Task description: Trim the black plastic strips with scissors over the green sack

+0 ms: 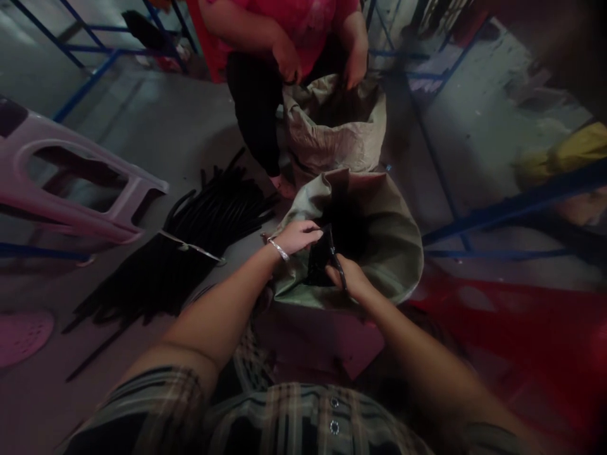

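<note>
Holding a black piece at the open mouth of the near sack, left hand and right hand each have a closed grip on it, though a slip could lose it inside.

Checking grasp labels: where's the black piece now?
Head view, centre: the black piece is held between left hand and right hand over the open green sack, right of the black strips on the floor.

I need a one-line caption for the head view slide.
The left hand and right hand hold a black piece over an open green sack; a co-worker reaches into a second sack.
</note>
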